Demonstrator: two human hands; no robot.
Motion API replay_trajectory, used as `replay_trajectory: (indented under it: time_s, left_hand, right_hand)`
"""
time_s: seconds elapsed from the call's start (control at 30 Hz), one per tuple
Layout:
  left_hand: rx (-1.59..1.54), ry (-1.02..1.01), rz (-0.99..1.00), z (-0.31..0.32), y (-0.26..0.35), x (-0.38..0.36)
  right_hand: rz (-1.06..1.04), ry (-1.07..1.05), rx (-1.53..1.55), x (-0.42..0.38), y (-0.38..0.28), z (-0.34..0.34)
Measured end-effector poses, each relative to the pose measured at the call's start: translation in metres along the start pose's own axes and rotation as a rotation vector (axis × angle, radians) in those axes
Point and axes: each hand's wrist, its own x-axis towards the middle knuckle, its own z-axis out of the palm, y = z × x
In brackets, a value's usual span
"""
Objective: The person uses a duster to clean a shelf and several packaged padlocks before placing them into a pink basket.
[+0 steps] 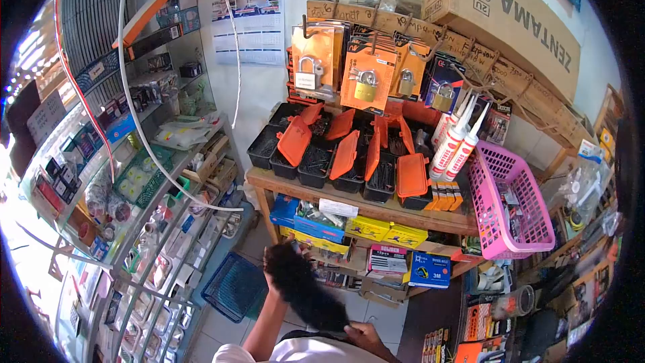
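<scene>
right hand [366, 331]: fingers closed round the base of a black fluffy feather duster [302, 287] | left hand: hidden behind duster head, grip cannot tell | duster: low centre, before wooden shelf table [322, 196] with black-orange plastic bins [349, 161]

Only the lower edge of the view shows the person. A white short sleeve or shirt shoulder [306, 351] of plain, smooth fabric fills the bottom centre. From it a bare forearm rises to the left hand [274, 287], and the right hand [371, 336] shows beside it, without gloves, watch or rings visible.
</scene>
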Motion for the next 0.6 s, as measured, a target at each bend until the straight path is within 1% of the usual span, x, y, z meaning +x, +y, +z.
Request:
replay_trajectory:
  time_s: [0.03, 0.07, 0.1, 0.13, 0.17, 0.23, 0.27, 0.3, 0.33, 0.37, 0.4, 0.43, 0.47, 0.5, 0.53, 0.57, 0.6]
  left_hand:
    - [-0.003, 0.003, 0.005, 0.016, 0.001, -0.001]
    - [-0.014, 0.232, 0.009, 0.032, 0.000, 0.000]
    - [-0.025, 0.460, 0.010, 0.040, 0.000, 0.000]
    - [0.020, 0.399, 0.001, 0.021, -0.003, 0.001]
    - [0.051, 0.203, 0.031, -0.030, -0.004, 0.001]
    - [0.601, 0.214, 0.070, -0.028, -0.009, 0.004]
    - [0.599, 0.211, 0.068, -0.011, -0.011, 0.005]
    - [0.296, 0.343, 0.029, 0.020, -0.009, 0.004]
    - [-0.007, 0.470, -0.012, 0.036, -0.008, 0.001]
    - [-0.007, 0.473, -0.013, 0.022, -0.008, -0.001]
    - [0.717, 0.442, 0.066, -0.003, -0.008, -0.003]
    - [1.438, 0.363, 0.146, -0.017, -0.008, -0.003]
    - [1.123, 0.446, 0.006, -0.009, -0.007, -0.003]
    - [1.123, 0.442, 0.002, 0.011, -0.006, -0.002]
    - [0.585, 0.493, -0.001, 0.038, -0.005, 0.001]
    - [0.046, 0.524, -0.004, 0.052, -0.005, 0.002]
    - [0.027, 0.426, 0.048, 0.025, -0.005, -0.003]
  right_hand:
    - [0.033, 0.047, -0.026, -0.001, 0.001, -0.003]
    - [0.037, 0.044, -0.030, -0.002, -0.004, -0.004]
    - [0.046, 0.008, -0.154, -0.003, -0.015, -0.004]
    - [0.052, -0.025, -0.278, -0.004, -0.024, -0.004]
    - [0.053, -0.021, -0.277, -0.006, -0.032, -0.002]
    - [-0.075, 0.051, -0.126, -0.012, -0.040, 0.004]
    - [-0.075, 0.055, -0.128, -0.009, -0.037, 0.004]
    - [-0.069, 0.066, -0.105, -0.005, -0.031, 0.004]
    - [-0.062, 0.077, -0.080, -0.005, -0.027, 0.005]
    - [-0.059, 0.077, -0.078, -0.006, -0.030, 0.005]
    - [-0.083, 0.020, -0.146, -0.006, -0.038, 0.003]
    - [-0.107, -0.034, -0.212, -0.007, -0.041, 0.003]
    - [-0.108, -0.028, -0.209, -0.004, -0.032, 0.002]
    - [-0.108, 0.050, -0.157, 0.002, -0.016, 0.002]
    - [-0.106, 0.129, -0.106, 0.004, -0.006, 0.003]
    - [-0.102, 0.134, -0.104, 0.000, -0.014, 0.002]
    - [-0.056, 0.017, -0.162, -0.004, -0.033, 0.001]
